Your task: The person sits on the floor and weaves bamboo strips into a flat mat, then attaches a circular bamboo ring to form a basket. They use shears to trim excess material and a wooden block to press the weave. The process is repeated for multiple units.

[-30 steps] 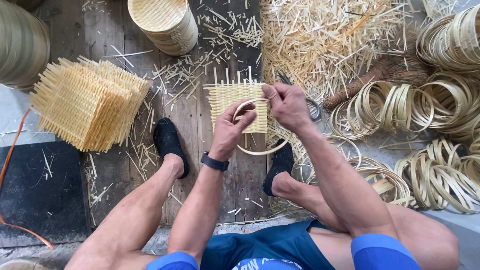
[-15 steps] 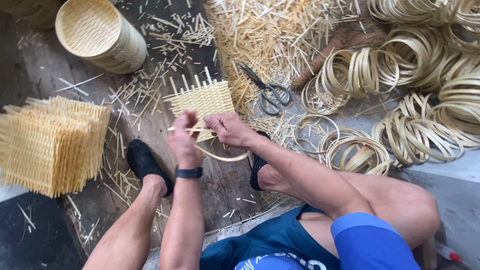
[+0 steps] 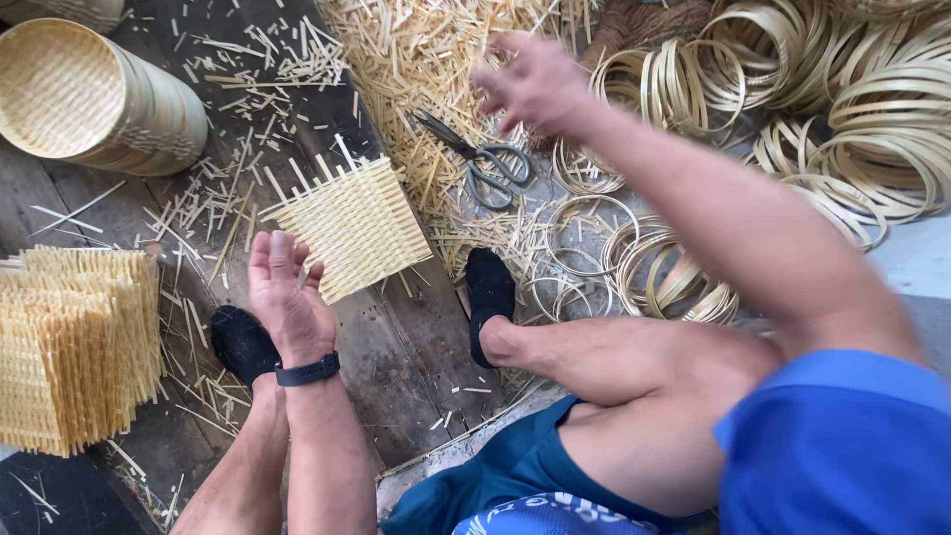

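The woven mat (image 3: 352, 226) lies just right of the open, empty left hand (image 3: 287, 297); the right hand (image 3: 535, 84), fingers spread, hovers beyond the scissors (image 3: 480, 159).

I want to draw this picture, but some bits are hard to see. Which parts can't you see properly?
- Right hand, head view: blurred, so whether it grips anything cannot be told.
- Stack of woven mats: cut off by the left edge.
- Round woven basket: its far end runs off the top edge.
- Bamboo rings: the pile runs off the top and right edges.
- Left hand: hides the woven square's near corner.
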